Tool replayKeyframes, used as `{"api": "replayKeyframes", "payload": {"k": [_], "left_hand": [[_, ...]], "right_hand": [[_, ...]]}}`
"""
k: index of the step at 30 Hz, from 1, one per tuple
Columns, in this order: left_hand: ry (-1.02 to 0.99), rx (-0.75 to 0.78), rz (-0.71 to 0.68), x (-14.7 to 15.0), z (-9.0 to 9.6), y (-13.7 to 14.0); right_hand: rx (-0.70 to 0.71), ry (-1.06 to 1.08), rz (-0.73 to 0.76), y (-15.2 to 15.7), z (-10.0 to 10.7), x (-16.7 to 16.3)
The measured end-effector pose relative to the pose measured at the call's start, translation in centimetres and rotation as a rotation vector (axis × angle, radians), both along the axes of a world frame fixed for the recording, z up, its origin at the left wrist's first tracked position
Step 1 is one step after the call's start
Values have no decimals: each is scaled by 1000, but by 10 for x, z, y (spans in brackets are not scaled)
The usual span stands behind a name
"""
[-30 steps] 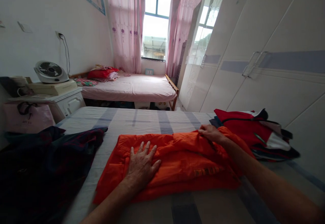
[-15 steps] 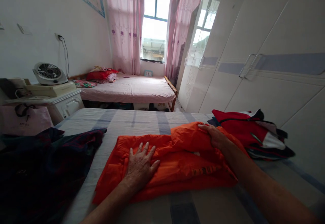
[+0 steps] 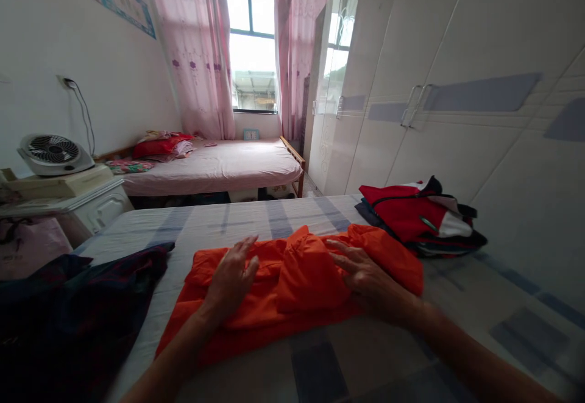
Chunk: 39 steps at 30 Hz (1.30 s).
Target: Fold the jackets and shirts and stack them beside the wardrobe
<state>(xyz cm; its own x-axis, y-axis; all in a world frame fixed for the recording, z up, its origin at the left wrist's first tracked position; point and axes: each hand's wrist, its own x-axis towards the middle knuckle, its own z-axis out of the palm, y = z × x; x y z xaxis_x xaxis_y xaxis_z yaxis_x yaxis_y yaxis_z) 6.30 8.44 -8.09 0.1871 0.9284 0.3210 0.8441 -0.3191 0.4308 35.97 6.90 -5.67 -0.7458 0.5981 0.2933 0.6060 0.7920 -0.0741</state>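
Observation:
An orange garment (image 3: 260, 314), partly folded, lies across the bed in front of me; its exact kind is hard to tell. Over its left part is my left hand (image 3: 233, 272), fingers extended and thumb apart, holding nothing. My right hand (image 3: 361, 272) rests on the folded-over right part, its fingers stretched out and slightly spread. Some of that hand's underside is hidden. Beyond it, to the right, a red, white and black garment (image 3: 414, 211) tops a pile of folded clothes. Dark plaid cloth (image 3: 77, 305) spreads out on the left.
The near bed has a white and blue checked sheet (image 3: 315, 360). Behind it stands a second bed (image 3: 228, 162) with a pink sheet. A small fan (image 3: 55, 153) sits on a box on the left cabinet (image 3: 103, 208). A white wardrobe (image 3: 388, 153) lines the right wall.
My view has turned right. The garment's right end has been folded inward over its middle, covering the printed strip. My right hand has moved inward with it; the left has shifted slightly upward.

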Motion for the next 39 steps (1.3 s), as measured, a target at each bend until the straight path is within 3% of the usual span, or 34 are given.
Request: {"api": "replayKeyframes", "payload": {"k": [3, 6, 9, 17, 21, 23, 25, 27, 29, 33, 39], "left_hand": [[111, 211, -281, 22, 25, -5], [303, 186, -592, 50, 39, -10], [377, 116, -710, 64, 43, -6], [405, 111, -608, 58, 47, -5], [294, 115, -535, 37, 58, -9], [157, 16, -477, 19, 64, -5], [5, -137, -335, 1, 65, 4], [-150, -283, -175, -14, 60, 14], [-259, -430, -111, -27, 52, 20], [-237, -639, -146, -48, 42, 13], [-85, -695, -269, -58, 36, -12]], "right_hand": [[93, -77, 35, -6, -12, 1], [118, -82, 48, -8, -23, 6], [58, -65, 53, -11, -27, 13], [-110, 64, 47, -13, -12, 21], [-211, 161, -98, 3, -18, 28], [-264, 217, -192, 19, -25, 36], [-315, 306, -249, 39, -31, 42], [-387, 382, -274, 58, -36, 44], [-440, 410, -309, 74, -40, 41], [-397, 387, -398, 92, -45, 29], [-378, 358, -413, 99, -47, 26]]}}
